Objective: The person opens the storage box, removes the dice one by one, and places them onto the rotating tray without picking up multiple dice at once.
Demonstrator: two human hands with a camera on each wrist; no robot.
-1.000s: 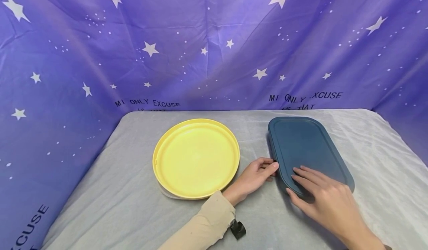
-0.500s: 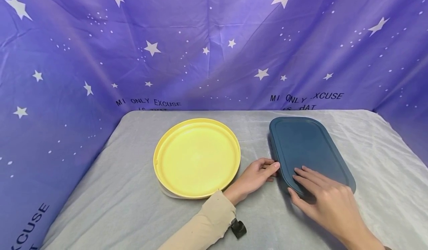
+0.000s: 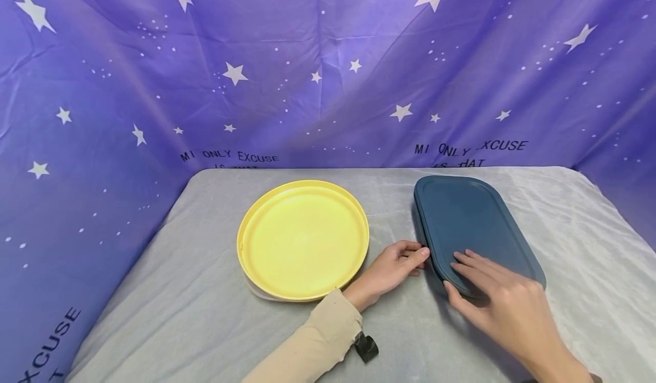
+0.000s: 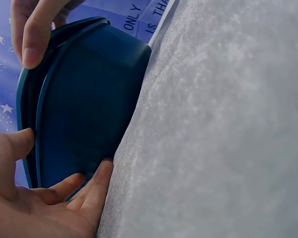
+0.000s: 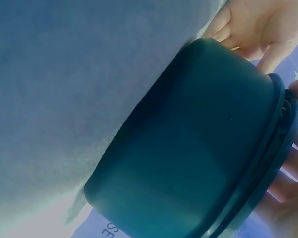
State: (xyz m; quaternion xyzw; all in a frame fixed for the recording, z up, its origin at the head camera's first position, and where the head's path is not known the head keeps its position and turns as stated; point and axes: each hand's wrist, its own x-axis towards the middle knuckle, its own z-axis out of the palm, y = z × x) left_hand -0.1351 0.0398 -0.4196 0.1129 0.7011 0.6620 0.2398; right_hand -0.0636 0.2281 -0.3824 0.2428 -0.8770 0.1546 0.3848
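A dark blue rectangular food storage container (image 4: 89,99) stands on the right of the table. Its lid (image 3: 461,218) sits a little raised, and both wrist views show a dark gap under its edge. On the container's left side, my left hand (image 3: 392,266) holds it, thumb at the rim and fingers against the side wall. My right hand (image 3: 512,309) has its fingers across the lid's near end and its thumb on the lid's near edge. In the right wrist view, the right hand's fingers (image 5: 283,186) are partly hidden behind the lid.
A round yellow lid-like piece (image 3: 303,235) lies to the left, over a pale base that peeks out below it; my left wrist overlaps its lower right edge. Grey cloth (image 3: 195,292) covers the table. A purple starry curtain (image 3: 318,98) hangs behind and at the sides.
The lid's far end and left edge have risen slightly, widening the gap to the container. My right hand has shifted slightly with it; the left hand stays in place.
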